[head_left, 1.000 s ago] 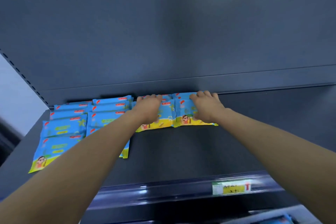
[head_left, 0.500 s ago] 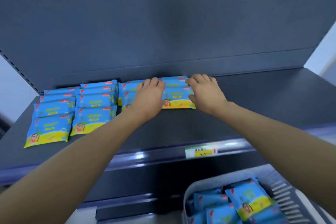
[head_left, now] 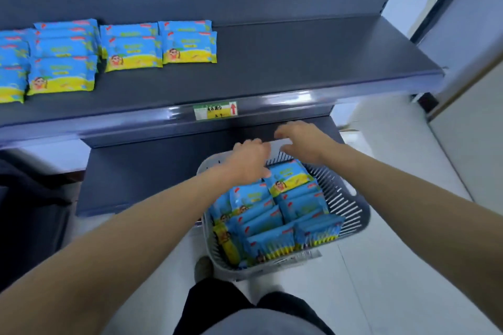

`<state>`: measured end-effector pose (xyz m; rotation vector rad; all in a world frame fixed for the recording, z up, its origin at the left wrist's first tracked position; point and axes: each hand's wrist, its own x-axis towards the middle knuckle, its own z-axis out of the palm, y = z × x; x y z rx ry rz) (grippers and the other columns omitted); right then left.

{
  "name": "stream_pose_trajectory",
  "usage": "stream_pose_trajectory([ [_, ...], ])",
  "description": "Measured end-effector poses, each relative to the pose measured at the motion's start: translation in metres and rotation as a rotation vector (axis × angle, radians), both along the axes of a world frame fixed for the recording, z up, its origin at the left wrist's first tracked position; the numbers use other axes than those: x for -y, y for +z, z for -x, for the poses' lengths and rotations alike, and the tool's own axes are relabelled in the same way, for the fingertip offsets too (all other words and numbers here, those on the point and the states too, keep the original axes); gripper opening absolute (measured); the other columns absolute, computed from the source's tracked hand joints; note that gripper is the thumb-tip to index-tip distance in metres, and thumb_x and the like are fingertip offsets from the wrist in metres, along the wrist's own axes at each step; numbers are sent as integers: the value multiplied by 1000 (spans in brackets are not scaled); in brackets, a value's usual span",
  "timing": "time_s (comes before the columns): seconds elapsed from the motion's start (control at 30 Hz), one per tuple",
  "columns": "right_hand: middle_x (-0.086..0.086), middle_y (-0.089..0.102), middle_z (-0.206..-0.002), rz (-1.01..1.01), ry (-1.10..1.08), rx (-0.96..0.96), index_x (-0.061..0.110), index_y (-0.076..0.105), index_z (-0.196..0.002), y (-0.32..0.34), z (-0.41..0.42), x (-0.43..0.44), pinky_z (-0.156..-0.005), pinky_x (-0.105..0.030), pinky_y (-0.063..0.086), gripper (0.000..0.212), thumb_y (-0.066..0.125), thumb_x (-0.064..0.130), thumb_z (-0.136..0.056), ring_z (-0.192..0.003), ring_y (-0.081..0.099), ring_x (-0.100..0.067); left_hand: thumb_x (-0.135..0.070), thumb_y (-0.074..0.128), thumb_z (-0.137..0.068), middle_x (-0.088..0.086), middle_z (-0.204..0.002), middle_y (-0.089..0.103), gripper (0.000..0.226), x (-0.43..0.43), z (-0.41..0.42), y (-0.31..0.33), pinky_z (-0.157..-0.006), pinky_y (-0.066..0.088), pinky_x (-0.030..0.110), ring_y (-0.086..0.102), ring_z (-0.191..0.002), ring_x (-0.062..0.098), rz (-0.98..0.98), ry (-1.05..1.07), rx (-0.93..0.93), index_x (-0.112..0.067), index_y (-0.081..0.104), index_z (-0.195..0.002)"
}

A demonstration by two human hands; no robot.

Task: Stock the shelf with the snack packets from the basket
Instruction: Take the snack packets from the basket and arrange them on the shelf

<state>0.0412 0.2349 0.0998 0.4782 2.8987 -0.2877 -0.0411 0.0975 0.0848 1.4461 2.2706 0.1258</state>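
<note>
Both hands over the basket (head_left: 351, 207), each grip released and empty.

The left hand (head_left: 249, 162) and right hand (head_left: 302, 141) hover with fingers spread above the basket's far rim; snack packets (head_left: 275, 215) fill the basket, more packets (head_left: 130, 47) lie on the shelf (head_left: 299, 62) above it, and a price tag (head_left: 215, 111) is on the shelf edge.

One basket (head_left: 351, 207), one shelf (head_left: 299, 62), one price tag (head_left: 215, 111), two hands; packets overlap, uncountable.

blue-yellow snack packets (head_left: 288, 177), grey basket (head_left: 351, 215)
</note>
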Motion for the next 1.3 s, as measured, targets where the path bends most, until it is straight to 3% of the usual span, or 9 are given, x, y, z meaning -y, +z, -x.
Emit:
stream_pose_trajectory([
  [0.17,-10,63,-122,138,-13,500,9,63,-118,-39,-47,4,-88,-33,47,31,62,15,-88,-112,59,-28,-30,66,-86,12,-92,53,28,13,-39,-61,-77,43,38,54,-89,29,280,-49,122,-8,52,-95],
  [0.3,-6,53,-136,103,100,856,7,56,-130,-52,-66,4,-96,-34,40,46,64,28,-89,-127,47,-27,-33,67,-85,1,-62,26,40,21,-58,-89,-60,24,29,26,-57,19,339,-55,218,-13,37,-68],
  [0.43,-6,56,-127,28,189,984,5,56,-128,-82,-77,-1,-100,-41,45,57,68,38,-83,-117,53,-29,-20,60,-88,3,-58,26,42,21,-76,-105,-48,21,30,21,-51,17,387,-103,145,-15,31,-58],
  [0.6,-8,50,-78,-115,306,875,0,61,-94,-105,-84,-2,-70,-34,42,25,63,25,-89,-78,48,-26,0,51,-87,4,-61,29,34,21,-83,-114,-48,23,28,24,-51,17,399,-91,80,-14,34,-60],
  [0.73,-13,54,-99,-44,302,840,-1,58,-118,-74,-70,-9,-73,-30,37,37,58,25,-91,-88,48,-25,-14,61,-84,4,-71,37,25,16,-60,-90,-62,32,32,38,-71,21,396,-125,29,-11,42,-68],
  [0.83,-4,56,-89,-31,280,700,12,58,-87,-33,-46,-20,-72,-30,36,12,59,24,-89,-89,49,-26,-15,62,-84,9,-78,46,17,12,-34,-47,-66,34,34,41,-77,23,337,-78,10,-5,51,-76],
  [0.93,-6,58,-97,-25,230,485,8,59,-99,12,-19,-29,-70,-30,41,18,60,20,-86,-89,52,-25,-17,66,-82,7,-87,52,23,14,-4,3,-71,43,37,51,-81,26,195,54,-13,-1,61,-98],
  [1.03,-4,53,-92,-40,201,284,11,57,-95,59,13,-32,-63,-28,38,14,61,16,-84,-83,50,-23,-16,64,-83,3,-75,49,12,21,26,48,-63,39,32,49,-75,24,67,158,-88,-8,55,-84],
  [1.3,-8,57,-100,2,102,-72,12,56,-99,136,115,-22,-67,-30,41,15,53,12,-83,-86,52,-26,-16,66,-82,4,-73,48,29,57,126,141,-61,36,30,48,-74,26,-86,323,-306,-13,41,-67],
])
